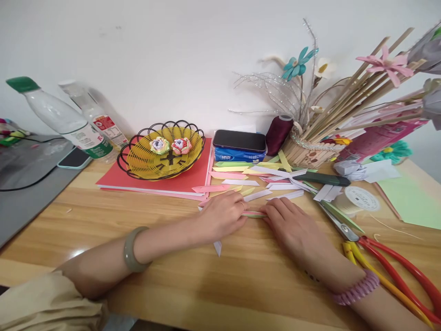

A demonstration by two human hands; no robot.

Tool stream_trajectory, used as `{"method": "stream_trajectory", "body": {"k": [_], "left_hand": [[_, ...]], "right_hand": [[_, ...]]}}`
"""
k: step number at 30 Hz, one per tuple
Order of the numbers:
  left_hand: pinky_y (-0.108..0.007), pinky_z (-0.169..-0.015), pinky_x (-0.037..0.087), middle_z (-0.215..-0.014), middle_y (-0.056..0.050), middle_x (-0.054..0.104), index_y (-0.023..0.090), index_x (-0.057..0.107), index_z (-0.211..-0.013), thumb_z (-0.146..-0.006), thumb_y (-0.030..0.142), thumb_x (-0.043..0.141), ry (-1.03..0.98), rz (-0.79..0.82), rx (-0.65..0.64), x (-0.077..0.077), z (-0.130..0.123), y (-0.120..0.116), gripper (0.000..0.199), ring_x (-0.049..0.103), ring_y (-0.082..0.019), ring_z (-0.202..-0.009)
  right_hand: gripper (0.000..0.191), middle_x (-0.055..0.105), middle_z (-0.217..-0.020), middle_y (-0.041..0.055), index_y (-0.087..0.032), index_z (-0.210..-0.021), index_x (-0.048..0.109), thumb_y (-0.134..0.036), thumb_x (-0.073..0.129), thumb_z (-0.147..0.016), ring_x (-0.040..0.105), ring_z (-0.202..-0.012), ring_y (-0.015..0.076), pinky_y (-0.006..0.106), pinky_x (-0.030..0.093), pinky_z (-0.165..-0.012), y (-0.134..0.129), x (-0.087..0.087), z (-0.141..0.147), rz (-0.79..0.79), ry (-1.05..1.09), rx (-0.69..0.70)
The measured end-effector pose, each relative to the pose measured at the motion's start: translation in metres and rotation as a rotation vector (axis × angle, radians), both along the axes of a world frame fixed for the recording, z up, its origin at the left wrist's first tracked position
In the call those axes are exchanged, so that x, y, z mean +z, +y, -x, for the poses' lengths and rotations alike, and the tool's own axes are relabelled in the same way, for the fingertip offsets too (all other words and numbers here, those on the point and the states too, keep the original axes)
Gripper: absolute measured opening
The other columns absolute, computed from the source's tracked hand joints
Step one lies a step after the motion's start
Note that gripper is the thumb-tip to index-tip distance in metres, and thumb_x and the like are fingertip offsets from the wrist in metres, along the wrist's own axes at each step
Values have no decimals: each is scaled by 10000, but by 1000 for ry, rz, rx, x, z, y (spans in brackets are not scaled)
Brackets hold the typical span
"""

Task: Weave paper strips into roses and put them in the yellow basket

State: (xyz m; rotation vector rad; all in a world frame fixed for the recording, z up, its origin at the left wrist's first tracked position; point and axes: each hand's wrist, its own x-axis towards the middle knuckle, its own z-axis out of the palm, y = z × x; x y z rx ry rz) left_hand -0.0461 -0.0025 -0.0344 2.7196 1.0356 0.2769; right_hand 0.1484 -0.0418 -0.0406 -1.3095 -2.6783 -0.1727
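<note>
Between my two hands a thin stack of folded paper strips (pixel 254 214), with pink, white and green edges, lies just above the wooden tabletop. My left hand (pixel 220 215) is closed on the stack's left end, and a white pointed paper end (pixel 217 248) sticks out below that hand. On the right end, my right hand (pixel 291 225) has its fingers closed, their tips partly hidden. Loose folded paper pieces (pixel 255 182) in pink, yellow, white and green are scattered just beyond both hands.
Red-handled scissors (pixel 358 239), yellow-handled pliers (pixel 379 280) and a thread spool (pixel 361 198) lie at right. Behind stand a yellow basket (pixel 144 165) with two paper flowers, a phone (pixel 239 140) on a tissue pack, and a stick holder (pixel 306 151). Bottles (pixel 76 128) stand at left.
</note>
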Motion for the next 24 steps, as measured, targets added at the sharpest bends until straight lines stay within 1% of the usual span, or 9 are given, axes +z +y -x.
{"method": "stream_trajectory", "body": {"k": [4, 8, 9, 12, 14, 16, 18, 20, 24], "left_hand": [[-295, -740, 444, -841, -50, 631, 171, 644, -889, -775, 176, 446, -116, 5, 8, 2, 0, 1, 228, 556, -168, -823], [-280, -712, 428, -807, -35, 645, 166, 637, -837, -691, 165, 507, -231, 112, 69, 26, 4, 3, 196, 552, -160, -771], [-271, -677, 423, -781, -21, 639, 175, 635, -818, -673, 185, 532, -260, 180, 94, 34, 6, 4, 178, 546, -151, -729], [-232, -579, 403, -726, 7, 604, 169, 622, -827, -657, 264, 598, -410, 537, 112, 53, 9, 9, 196, 519, -115, -629], [-242, -664, 427, -778, -7, 607, 153, 617, -891, -665, 305, 629, -582, 772, 20, 60, 10, 12, 273, 549, -124, -718], [-288, -814, 415, -883, -37, 621, 141, 618, -939, -666, 303, 653, -736, 936, -107, 61, 7, 11, 320, 560, -161, -887], [-314, -864, 398, -961, -54, 628, 155, 610, -1009, -666, 310, 667, -779, 1038, -110, 61, 2, 6, 381, 553, -179, -955], [-325, -869, 396, -976, -66, 638, 160, 627, -1003, -699, 389, 628, -755, 1095, -135, 62, -3, -2, 381, 559, -186, -954], [-312, -889, 386, -1027, -72, 630, 163, 622, -1025, -694, 449, 616, -819, 1069, -178, 68, -8, -21, 437, 543, -193, -1002]], "right_hand": [[235, 545, -854, 121, -126, -879, 531, -170, 300, -894, 495, -801, 237, 364, 415, -673, -1, 4, 2, -58, -30, 9], [212, 558, -776, 80, -146, -915, 494, -189, 287, -899, 522, -700, 199, 316, 409, -593, -4, 17, 3, 43, 141, -28], [190, 563, -778, 68, -161, -925, 478, -201, 294, -901, 524, -684, 186, 304, 405, -583, -5, 22, 4, 111, 217, -49], [154, 537, -744, 20, -200, -870, 445, -262, 310, -911, 498, -640, 142, 273, 399, -573, -10, 36, 6, 434, 533, -109], [188, 484, -703, -3, -199, -807, 442, -317, 334, -907, 464, -625, 122, 256, 397, -571, -12, 43, 9, 701, 816, -98], [211, 445, -689, -13, -184, -777, 454, -360, 403, -882, 429, -601, 99, 232, 378, -545, -15, 47, 13, 953, 1123, -49], [211, 429, -667, -24, -166, -782, 475, -369, 502, -833, 392, -555, 73, 205, 332, -500, -20, 48, 19, 1161, 1395, -6], [216, 415, -634, -35, -153, -798, 497, -355, 573, -791, 372, -529, 57, 189, 299, -482, -26, 47, 26, 1326, 1591, 14], [199, 384, -594, -47, -146, -796, 524, -314, 625, -757, 328, -508, 44, 164, 278, -461, -42, 46, 36, 1452, 1838, 83]]}}
